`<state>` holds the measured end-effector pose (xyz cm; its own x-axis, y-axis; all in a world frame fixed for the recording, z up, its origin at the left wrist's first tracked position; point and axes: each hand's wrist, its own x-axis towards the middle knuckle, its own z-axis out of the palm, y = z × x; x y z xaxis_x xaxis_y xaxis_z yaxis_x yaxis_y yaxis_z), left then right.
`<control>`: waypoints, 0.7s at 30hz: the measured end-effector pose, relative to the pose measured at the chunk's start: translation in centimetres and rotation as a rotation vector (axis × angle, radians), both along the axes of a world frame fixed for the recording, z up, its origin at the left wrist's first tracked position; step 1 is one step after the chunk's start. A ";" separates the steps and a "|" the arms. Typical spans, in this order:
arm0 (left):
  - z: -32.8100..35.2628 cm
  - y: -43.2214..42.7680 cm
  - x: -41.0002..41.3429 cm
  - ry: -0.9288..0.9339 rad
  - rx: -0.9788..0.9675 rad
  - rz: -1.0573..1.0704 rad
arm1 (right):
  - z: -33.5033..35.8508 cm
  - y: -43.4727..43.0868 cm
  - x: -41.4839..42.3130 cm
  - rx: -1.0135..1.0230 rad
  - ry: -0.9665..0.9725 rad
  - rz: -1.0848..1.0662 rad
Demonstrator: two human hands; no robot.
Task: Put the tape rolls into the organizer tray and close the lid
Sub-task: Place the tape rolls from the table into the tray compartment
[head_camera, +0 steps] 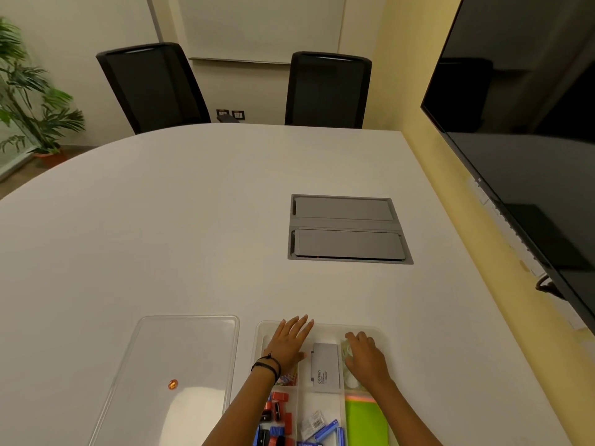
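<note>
1. Clear organizer tray [322,325] sat open on the white table [161,236], at the near edge and partly cut off by the bottom of the view.
2. Its clear lid [180,355] lay flat on the table just left of the tray, apart from it, with a small orange dot on it.
3. Left hand [289,341] rested palm down over the tray's far-left compartment, fingers spread flat, gripping nothing; dark bands on the wrist.
4. Right hand [365,354] was over the far-right compartment, fingers curled down onto clear tape rolls [349,376] that lay in there; whether it actually gripped a roll, could not tell.
5. A grey box [325,366] lay in the middle compartment, between the two hands.
6. Nearer compartments held red and black small items [277,413] on the left, blue ones [326,428] in the middle, a green pad [365,423] on the right.
</note>
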<state>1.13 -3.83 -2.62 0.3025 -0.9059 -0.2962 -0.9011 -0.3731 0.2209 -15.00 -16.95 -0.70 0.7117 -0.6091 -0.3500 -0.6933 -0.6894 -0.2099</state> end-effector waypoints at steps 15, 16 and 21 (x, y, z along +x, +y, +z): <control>0.4 0.0 -0.2 0.001 -0.001 0.007 | -0.7 1.4 0.7 0.050 -0.053 -0.105; 0.4 0.0 -0.2 0.001 -0.001 0.008 | -0.8 1.5 0.7 0.053 -0.069 -0.134; 0.4 -0.1 -0.2 0.003 0.003 0.009 | -0.9 2.1 1.2 0.080 -0.128 -0.281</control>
